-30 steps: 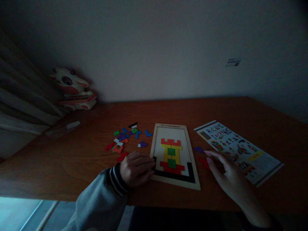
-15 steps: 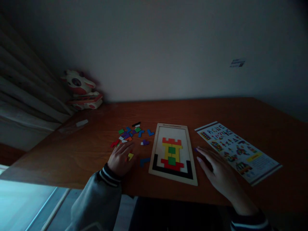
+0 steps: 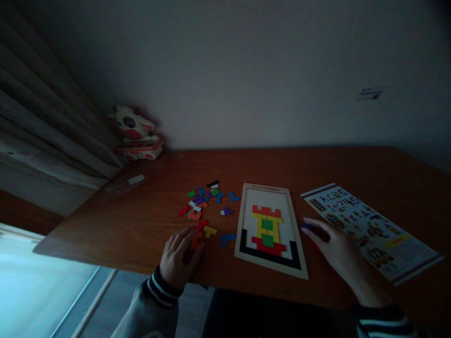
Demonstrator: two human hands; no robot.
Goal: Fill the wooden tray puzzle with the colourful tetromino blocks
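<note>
My left hand (image 3: 180, 258) rests low over the table, fingers loosely bent and thumb apart. An orange puzzle piece (image 3: 196, 241) shows by its fingertips, partly covered. Beside that lie a red piece (image 3: 201, 225), a yellow T-shaped piece (image 3: 210, 231) and a blue L-shaped piece (image 3: 228, 239). Between the thumb and index finger of my right hand (image 3: 336, 251) is a dark blue or purple puzzle piece (image 3: 307, 226), mostly hidden. The wooden puzzle board (image 3: 241, 220) lies between my hands, bearing a tower of red, yellow and green pieces above black corner pieces.
A pile of coloured pieces (image 3: 200, 199) lies left of the board. A printed pattern sheet (image 3: 373, 230) is at the right, partly behind my right hand. A cow-shaped toy (image 3: 137, 134) stands at the back left near a curtain (image 3: 52, 108). The table's front edge is close.
The view has turned left. My left hand has drawn back toward me, uncovering red and orange pieces. My right hand's fingertips have come together on the dark piece; the board's pieces look unchanged.
</note>
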